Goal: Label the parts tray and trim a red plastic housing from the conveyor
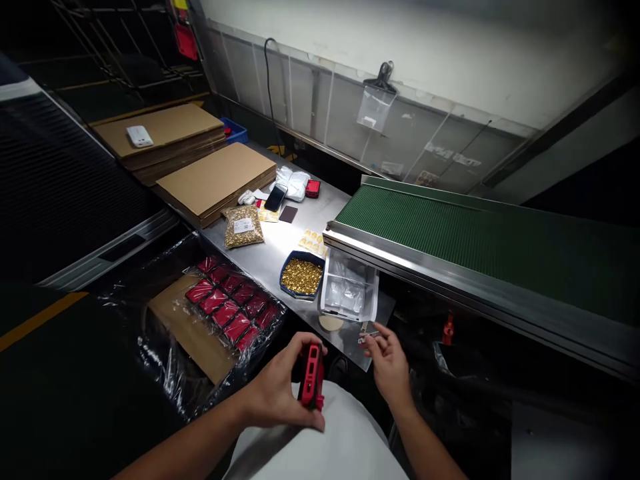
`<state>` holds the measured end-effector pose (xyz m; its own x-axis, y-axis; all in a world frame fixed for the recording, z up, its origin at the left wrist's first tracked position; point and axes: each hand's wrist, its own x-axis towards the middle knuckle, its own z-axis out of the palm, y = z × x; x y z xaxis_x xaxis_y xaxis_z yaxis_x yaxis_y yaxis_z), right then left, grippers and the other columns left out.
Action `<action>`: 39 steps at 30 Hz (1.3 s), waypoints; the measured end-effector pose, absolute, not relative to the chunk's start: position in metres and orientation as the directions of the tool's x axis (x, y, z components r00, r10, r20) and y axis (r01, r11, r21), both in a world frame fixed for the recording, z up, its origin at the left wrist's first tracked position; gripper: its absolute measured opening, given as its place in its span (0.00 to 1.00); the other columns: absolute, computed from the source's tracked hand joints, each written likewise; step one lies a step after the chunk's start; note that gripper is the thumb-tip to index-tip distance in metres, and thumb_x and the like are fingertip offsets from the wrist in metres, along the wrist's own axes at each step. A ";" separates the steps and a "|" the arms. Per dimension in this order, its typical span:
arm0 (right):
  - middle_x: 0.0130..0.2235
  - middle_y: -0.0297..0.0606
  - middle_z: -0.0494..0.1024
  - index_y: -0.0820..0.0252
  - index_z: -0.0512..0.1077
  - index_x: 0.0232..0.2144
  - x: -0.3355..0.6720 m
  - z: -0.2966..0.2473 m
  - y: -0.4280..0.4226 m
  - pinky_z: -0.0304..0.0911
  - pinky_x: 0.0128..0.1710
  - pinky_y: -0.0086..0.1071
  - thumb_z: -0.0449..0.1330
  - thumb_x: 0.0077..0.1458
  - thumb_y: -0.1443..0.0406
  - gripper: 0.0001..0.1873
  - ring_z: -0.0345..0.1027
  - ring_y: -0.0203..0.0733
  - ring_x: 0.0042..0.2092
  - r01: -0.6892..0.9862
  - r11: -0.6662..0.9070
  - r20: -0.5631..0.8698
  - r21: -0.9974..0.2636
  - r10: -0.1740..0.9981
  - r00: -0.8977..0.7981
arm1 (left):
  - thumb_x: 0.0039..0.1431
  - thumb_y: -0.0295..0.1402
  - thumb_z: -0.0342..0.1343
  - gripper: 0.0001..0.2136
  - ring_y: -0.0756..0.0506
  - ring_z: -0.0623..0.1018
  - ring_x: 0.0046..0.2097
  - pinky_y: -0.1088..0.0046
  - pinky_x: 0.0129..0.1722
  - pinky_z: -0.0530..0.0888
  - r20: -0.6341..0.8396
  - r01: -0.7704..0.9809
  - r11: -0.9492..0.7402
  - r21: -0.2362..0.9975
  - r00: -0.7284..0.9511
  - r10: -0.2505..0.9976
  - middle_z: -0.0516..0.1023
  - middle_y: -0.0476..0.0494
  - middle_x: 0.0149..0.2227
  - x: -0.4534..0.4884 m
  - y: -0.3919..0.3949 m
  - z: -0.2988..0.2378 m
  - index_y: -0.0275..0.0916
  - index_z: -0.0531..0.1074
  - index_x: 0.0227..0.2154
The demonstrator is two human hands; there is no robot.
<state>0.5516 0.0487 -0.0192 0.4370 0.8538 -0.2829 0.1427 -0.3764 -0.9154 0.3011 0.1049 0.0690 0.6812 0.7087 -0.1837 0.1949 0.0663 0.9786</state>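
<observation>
My left hand [277, 387] is closed around a red and black boxy case [312, 377], held on edge above my lap with its slotted narrow side facing up. Over the table's near corner, my right hand [390, 367] pinches a small silvery piece [367, 337] between thumb and fingers; its exact kind is too small to tell. Just beyond that hand stands a white bin [374, 303] with clear plastic bags in it. Left of the bin, a dark blue tray [283, 288] holds many small gold-coloured metal parts [302, 276].
A green conveyor belt [410, 223] runs off to the right. At the left, a plastic-lined box [195, 333] holds several red cases [225, 313]. Stacked cardboard [215, 177], a bag of gold-coloured parts [243, 227] and a phone [276, 197] lie on the metal table [265, 260].
</observation>
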 end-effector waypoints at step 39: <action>0.33 0.36 0.75 0.55 0.74 0.38 0.482 0.085 0.085 0.63 0.33 0.33 0.56 0.59 0.56 0.12 0.68 0.39 0.33 0.520 -0.014 -0.105 -0.854 0.984 -0.145 | 0.58 0.59 0.46 0.34 0.39 0.80 0.39 0.61 0.45 0.74 -0.723 -0.540 0.790 0.289 0.418 0.550 0.80 0.33 0.38 0.316 0.117 0.053 0.31 0.70 0.50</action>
<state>0.4815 0.0846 0.0849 -0.1453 0.9838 -0.1051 0.5199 -0.0145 -0.8541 0.3160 0.1169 0.0535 0.4177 0.5501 -0.7232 -0.5401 0.7903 0.2892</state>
